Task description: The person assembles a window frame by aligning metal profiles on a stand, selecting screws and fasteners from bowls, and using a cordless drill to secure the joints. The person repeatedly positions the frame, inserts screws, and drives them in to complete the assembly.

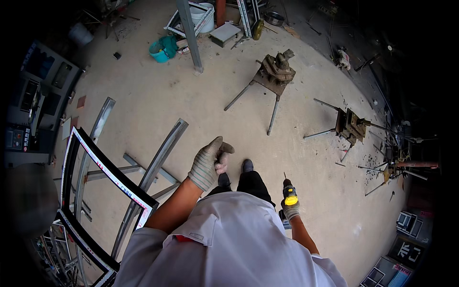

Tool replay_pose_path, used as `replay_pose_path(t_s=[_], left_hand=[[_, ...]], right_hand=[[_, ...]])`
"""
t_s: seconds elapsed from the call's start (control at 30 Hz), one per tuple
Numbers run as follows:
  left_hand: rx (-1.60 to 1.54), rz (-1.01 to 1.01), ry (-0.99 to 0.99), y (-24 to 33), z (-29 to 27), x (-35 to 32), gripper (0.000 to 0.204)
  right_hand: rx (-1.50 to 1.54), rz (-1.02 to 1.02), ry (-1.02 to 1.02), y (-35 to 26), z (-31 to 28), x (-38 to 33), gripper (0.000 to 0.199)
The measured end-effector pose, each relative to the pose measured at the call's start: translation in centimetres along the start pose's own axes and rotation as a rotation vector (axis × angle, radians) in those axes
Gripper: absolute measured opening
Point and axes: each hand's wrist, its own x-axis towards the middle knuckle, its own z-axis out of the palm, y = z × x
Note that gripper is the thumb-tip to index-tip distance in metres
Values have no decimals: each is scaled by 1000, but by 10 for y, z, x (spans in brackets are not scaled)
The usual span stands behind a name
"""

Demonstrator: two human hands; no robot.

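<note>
My right hand point(290, 210), in a striped work glove, is wrapped round the handle of a yellow and black cordless drill point(289, 192). A thin bit points away from me at the drill's front. Raised before my body is my left hand point(209, 163), in a grey glove with green stripes. Its fingers are curled inward, and whatever lies in them, if anything, is too small or hidden to name. Left of that arm, a dark metal frame point(106, 165) with printed white and red film on its edges rests across a steel-bar stand point(160, 150).
Two vises on splayed legs, one ahead point(277, 71) and another to the right point(351, 126), stand on the concrete floor point(215, 103). A steel post point(190, 36) rises near a teal bucket point(160, 51). Machinery point(40, 100) lines the far left. More frames point(409, 224) lie at right.
</note>
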Motion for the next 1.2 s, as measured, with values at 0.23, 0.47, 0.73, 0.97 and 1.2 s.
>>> replay_pose_path(t_s=[0.23,0.47,0.73,0.97,1.2], left_hand=[[-17,121,368,43,-47,63,49],[-202,348,682,114,-54,104,44],[-371,516,703,187,-81,148,42],[-507,499,757,269,-172,192,41],[-465,602,715,437,-257,191,42]], right_hand=[[-385,-234,-103,-65,-50,165,33],[-268,-400,-201,-201,-126,327,33],[-273,-577,-197,-396,-186,450,33],[-455,-681,-196,-574,-157,516,33],[-866,-870,-233,-744,-112,547,33]])
